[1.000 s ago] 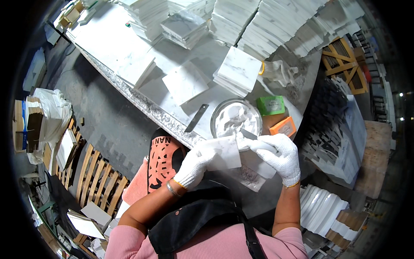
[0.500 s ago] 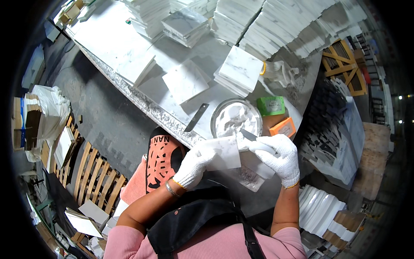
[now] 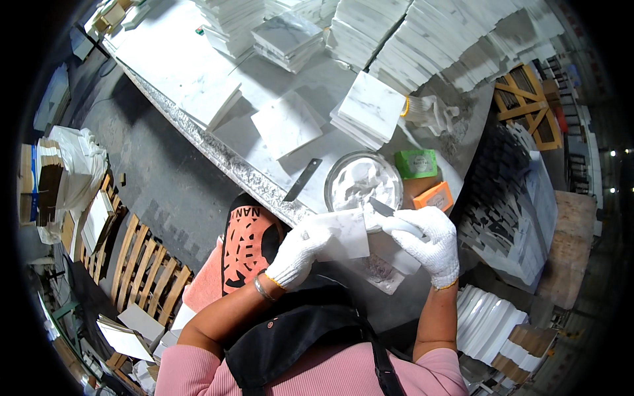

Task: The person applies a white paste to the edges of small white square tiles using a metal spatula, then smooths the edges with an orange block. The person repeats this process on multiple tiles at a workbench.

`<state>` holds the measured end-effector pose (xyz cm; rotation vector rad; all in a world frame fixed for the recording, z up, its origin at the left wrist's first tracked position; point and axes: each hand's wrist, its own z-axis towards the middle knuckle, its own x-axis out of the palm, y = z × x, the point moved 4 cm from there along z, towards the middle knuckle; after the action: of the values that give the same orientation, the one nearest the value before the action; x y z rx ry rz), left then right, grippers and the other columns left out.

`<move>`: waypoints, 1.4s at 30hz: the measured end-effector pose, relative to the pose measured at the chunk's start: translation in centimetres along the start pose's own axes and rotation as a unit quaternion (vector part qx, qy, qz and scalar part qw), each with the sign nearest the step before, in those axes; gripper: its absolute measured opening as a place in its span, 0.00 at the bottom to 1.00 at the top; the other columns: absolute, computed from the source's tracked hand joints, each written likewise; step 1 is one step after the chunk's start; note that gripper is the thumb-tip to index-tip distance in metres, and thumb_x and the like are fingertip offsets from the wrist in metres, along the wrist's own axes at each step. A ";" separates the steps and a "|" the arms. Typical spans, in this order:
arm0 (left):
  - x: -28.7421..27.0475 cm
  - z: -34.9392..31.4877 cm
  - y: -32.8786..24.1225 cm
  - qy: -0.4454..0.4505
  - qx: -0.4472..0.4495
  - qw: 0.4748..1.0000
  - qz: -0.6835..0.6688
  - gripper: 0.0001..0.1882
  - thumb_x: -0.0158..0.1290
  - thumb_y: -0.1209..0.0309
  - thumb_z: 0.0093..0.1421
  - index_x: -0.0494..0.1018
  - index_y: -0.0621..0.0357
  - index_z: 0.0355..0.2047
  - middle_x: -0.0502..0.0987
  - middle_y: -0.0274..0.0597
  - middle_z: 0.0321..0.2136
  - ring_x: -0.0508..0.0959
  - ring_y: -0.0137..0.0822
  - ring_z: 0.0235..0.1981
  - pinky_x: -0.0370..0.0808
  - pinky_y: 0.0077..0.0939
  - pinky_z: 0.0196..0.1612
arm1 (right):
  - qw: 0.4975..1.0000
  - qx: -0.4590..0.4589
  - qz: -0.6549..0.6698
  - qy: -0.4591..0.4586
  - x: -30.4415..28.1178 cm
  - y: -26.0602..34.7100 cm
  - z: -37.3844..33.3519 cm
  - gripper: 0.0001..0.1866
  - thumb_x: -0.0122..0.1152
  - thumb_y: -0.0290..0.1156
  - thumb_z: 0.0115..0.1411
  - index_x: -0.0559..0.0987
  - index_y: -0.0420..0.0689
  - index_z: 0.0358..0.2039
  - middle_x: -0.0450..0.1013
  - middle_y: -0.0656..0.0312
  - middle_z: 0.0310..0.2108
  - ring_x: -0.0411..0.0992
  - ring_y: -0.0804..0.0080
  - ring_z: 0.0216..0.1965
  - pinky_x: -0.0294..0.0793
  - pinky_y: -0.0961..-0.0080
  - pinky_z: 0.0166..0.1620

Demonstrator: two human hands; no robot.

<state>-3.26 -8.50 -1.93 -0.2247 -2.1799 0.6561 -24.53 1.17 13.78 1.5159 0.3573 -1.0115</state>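
My left hand (image 3: 296,256), in a white knit glove, grips a square white marble tile (image 3: 347,235) by its left side, near the table's front edge. In my gloved right hand (image 3: 429,245) is a putty knife (image 3: 381,207), its dark blade pointing left and away from me, close to the tile's far right corner. Just beyond them stands a round tub (image 3: 327,191) of white paste (image 3: 360,179). Part of the knife's handle is hidden by my fingers. Under the tile and right hand, a powdery flat slab (image 3: 382,276) partly shows.
A flat steel strip (image 3: 303,179) lies left of the tub. Right of it are a green box (image 3: 416,164) and an orange box (image 3: 433,197). Beyond are a tile stack (image 3: 370,105), a spare glove (image 3: 432,114) and tall tile stacks (image 3: 284,39). Wooden pallets (image 3: 148,264) lie on the floor at left.
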 end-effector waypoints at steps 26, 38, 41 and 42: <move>-0.1 -0.2 -0.2 0.014 -0.010 1.000 0.002 0.23 0.60 0.69 0.65 0.70 0.64 0.58 0.79 0.37 0.47 0.78 0.28 0.45 0.75 0.26 0.49 | 1.000 -0.007 -0.012 0.009 -0.2 0.4 0.5 0.15 0.74 0.26 0.48 0.87 0.41 0.39 0.80 0.59 0.30 0.76 0.66 0.30 0.75 0.71 0.38; 0.1 -0.2 -0.3 0.010 -0.005 1.000 0.000 0.22 0.59 0.69 0.67 0.71 0.64 0.58 0.79 0.37 0.45 0.79 0.29 0.42 0.76 0.25 0.47 | 1.000 0.006 -0.004 0.003 -0.1 -0.2 0.2 0.16 0.74 0.26 0.49 0.87 0.40 0.40 0.80 0.60 0.31 0.77 0.69 0.31 0.74 0.73 0.37; 0.1 -0.3 -0.3 0.008 -0.003 1.000 0.004 0.22 0.59 0.69 0.67 0.71 0.64 0.58 0.79 0.37 0.45 0.79 0.29 0.43 0.76 0.25 0.47 | 0.999 0.040 0.015 0.002 -0.2 -0.4 -0.2 0.16 0.75 0.25 0.50 0.86 0.39 0.41 0.81 0.60 0.32 0.78 0.71 0.33 0.75 0.74 0.39; 0.1 -0.3 -0.3 0.009 -0.001 1.000 0.004 0.22 0.59 0.69 0.67 0.71 0.64 0.58 0.79 0.37 0.45 0.79 0.29 0.43 0.76 0.25 0.47 | 0.997 0.059 0.041 -0.002 -0.2 -0.6 -0.2 0.16 0.75 0.25 0.51 0.86 0.40 0.42 0.81 0.60 0.34 0.78 0.71 0.35 0.76 0.73 0.40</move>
<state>-3.09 -8.60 -1.51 -0.2387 -2.1648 0.6528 -24.99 1.55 13.57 1.6221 0.2346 -0.9849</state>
